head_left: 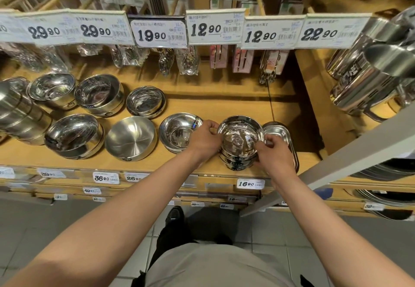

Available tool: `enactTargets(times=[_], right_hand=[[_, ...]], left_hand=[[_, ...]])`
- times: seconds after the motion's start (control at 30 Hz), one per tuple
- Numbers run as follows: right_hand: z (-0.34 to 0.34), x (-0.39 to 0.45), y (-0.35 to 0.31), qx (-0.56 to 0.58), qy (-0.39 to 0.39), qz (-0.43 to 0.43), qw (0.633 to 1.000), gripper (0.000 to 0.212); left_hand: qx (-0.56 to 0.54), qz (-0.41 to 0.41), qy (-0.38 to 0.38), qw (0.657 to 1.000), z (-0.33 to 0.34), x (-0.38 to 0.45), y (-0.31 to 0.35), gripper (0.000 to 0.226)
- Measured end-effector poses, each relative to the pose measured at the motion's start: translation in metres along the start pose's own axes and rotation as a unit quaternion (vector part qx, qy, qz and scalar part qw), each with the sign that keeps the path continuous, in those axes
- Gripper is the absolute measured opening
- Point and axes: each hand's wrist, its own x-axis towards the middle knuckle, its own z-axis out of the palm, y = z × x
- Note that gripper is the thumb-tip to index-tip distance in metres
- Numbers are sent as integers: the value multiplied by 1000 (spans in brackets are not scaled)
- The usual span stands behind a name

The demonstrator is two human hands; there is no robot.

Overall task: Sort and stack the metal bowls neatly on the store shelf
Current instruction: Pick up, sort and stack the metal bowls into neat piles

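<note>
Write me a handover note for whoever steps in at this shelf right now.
Left hand and right hand both hold the rim of the top bowl, each grip on its own side of the stack at the shelf front right.
Done: that stack is several bowls high.
Left: seat the top bowl, then nest the other bowls, such as the brushed bowl, by size.

Wooden store shelf [224, 107] — price tags [160, 33]; grey tiled floor [45, 230].

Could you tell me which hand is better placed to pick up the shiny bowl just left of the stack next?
Probably the left hand: it grips the stack's left rim, directly beside that bowl. The right hand holds the stack's right side, by the rectangular tray, and would have to cross over.
</note>
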Motion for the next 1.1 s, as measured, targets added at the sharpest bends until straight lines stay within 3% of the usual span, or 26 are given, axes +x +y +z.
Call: enactTargets(times=[0.33, 0.43, 0.53, 0.67, 0.73, 0.87, 0.93, 1.0, 1.1], right_hand=[[-2, 6, -24, 54, -20, 15, 998, 46], [-10, -16, -29, -28, 29, -53, 998, 47], [-8, -46, -28, -30, 41, -139, 989, 35], [23, -66, -30, -16, -25, -156, 987, 32], [42, -69, -34, -24, -74, -147, 986, 37], [72, -73, -45, -33, -137, -97, 985, 36], [85, -74, -55, -20, -136, -72, 988, 26], [95, -73, -67, -23, -116, -63, 991, 18], [108, -65, -88, -7, -96, -63, 993, 38]], left_hand=[[-17, -33, -8, 999, -13, 7, 15, 17], [80, -33, 93, 992, -52, 3, 2, 17], [138, -108, 181, 968, -96, 2, -27, 27], [106, -173, 100, 974, -106, 10, -49, 39], [120, -159, 74, 977, -105, 15, -52, 34], [125, -129, 89, 980, -125, 27, -49, 31], [161, -91, 101, 978, -143, 30, -42, 19], [199, -56, 105, 973, -165, 34, -36, 25], [148, 4, 48, 988, -200, 41, -28, 11]])
